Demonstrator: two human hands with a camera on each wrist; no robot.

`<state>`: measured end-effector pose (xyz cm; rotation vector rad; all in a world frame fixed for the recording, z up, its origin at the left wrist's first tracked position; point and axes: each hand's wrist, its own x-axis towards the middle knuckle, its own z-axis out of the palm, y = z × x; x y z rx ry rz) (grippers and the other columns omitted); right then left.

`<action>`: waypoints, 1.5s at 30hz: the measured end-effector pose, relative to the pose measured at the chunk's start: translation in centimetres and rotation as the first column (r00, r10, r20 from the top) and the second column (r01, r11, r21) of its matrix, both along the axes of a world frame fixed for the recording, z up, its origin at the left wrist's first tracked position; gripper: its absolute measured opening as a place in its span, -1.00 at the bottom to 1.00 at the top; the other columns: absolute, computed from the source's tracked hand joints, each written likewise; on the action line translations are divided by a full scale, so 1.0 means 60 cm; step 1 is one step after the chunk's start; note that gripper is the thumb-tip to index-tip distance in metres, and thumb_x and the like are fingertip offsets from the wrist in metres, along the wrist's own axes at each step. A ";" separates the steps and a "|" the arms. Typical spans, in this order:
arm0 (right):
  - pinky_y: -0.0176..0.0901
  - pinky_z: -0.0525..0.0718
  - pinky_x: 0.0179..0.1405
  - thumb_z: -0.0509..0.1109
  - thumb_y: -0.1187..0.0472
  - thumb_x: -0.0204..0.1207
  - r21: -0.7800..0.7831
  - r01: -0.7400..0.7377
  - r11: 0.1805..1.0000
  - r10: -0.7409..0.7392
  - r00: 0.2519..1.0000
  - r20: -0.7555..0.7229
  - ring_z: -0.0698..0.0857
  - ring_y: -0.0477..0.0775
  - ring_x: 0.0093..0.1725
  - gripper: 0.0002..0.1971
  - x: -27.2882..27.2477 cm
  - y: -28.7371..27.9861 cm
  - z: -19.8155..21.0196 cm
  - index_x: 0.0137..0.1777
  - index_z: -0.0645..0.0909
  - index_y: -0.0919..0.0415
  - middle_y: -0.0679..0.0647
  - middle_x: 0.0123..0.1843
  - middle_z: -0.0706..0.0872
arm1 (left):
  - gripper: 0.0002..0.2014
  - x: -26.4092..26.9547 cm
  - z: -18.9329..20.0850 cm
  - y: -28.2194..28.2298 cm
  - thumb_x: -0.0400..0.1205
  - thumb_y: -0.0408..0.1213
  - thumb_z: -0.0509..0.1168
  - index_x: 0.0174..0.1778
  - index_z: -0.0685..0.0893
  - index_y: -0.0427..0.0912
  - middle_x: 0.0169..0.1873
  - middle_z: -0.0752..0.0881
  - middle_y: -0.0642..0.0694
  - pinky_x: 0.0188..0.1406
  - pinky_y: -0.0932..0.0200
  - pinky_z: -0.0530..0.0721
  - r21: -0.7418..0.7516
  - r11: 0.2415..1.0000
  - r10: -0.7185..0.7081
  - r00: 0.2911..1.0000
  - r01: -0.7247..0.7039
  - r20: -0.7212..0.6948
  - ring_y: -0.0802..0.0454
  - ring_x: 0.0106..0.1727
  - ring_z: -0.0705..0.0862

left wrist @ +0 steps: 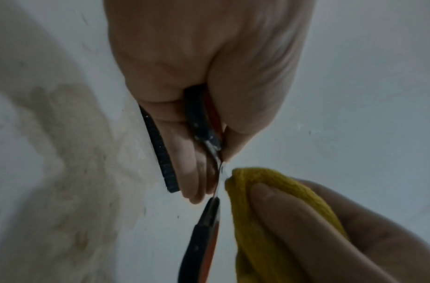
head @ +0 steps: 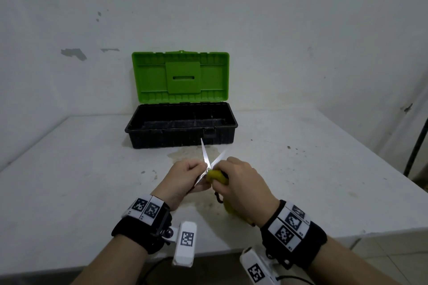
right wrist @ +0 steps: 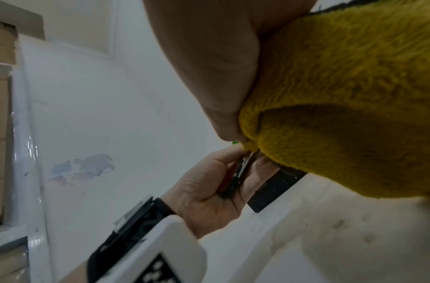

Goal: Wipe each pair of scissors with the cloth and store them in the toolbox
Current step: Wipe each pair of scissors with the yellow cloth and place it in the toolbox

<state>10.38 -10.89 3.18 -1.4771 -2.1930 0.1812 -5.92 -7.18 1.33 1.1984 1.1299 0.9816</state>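
A pair of scissors [head: 206,157] with shiny blades spread in a V points toward the toolbox. My left hand [head: 187,177] grips its dark handles [left wrist: 201,122] just above the table. My right hand [head: 240,180] pinches a yellow cloth [head: 216,176] against the blades near the pivot; the cloth [left wrist: 269,206] sits under my thumb and bunches large in the right wrist view [right wrist: 342,107]. The toolbox [head: 181,133] stands behind the hands, black base open, green lid [head: 180,76] upright against the wall. Its inside looks dark; contents cannot be made out.
The white table [head: 81,180] bears brownish stains in front of the toolbox. Its front edge runs just below my wrists, its right edge slants away. A white wall stands close behind. A dark stand leg [head: 416,146] rises at far right.
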 end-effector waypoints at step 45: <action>0.07 0.69 -0.12 0.15 -0.14 0.70 0.069 0.108 0.992 -0.095 0.982 -0.162 0.63 0.03 -0.13 -0.76 -0.002 0.019 -0.021 0.14 0.54 -0.05 -0.06 -0.02 0.63 | -0.67 0.026 0.043 -0.030 0.84 -0.37 0.10 0.27 0.63 -0.56 -0.69 0.63 0.04 0.31 -0.08 0.68 -0.100 0.995 -0.002 0.987 0.018 0.163 0.25 -0.69 0.58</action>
